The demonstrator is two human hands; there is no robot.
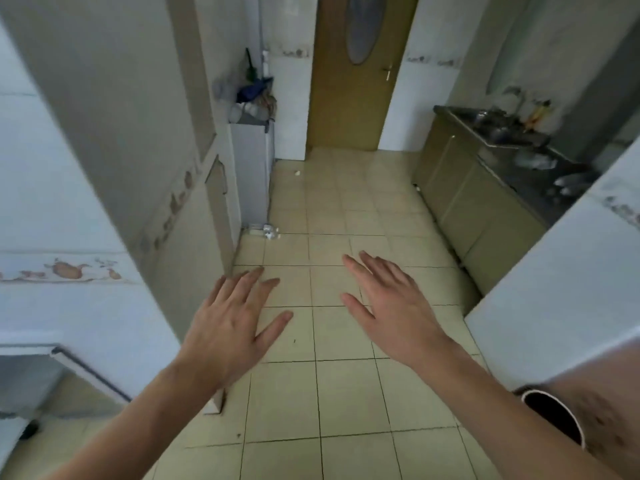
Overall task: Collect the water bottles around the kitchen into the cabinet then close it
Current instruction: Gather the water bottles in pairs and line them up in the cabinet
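Note:
My left hand (pixel 230 322) and my right hand (pixel 388 304) are stretched out in front of me over the tiled floor, palms down, fingers straight and spread, holding nothing. The view is blurred. A low run of olive cabinets (pixel 474 206) with shut doors stands along the right wall under a dark counter (pixel 530 181). On that counter lie pale, clear shapes that may be water bottles (pixel 571 183); the blur keeps me from telling. A small crumpled clear thing (pixel 268 232) lies on the floor by the left wall.
A brown door (pixel 349 81) closes the far end. A grey unit (pixel 252 171) piled with bags and clutter stands at the back left. White walls close in on both sides near me. A dark pipe opening (pixel 554 417) sits low right.

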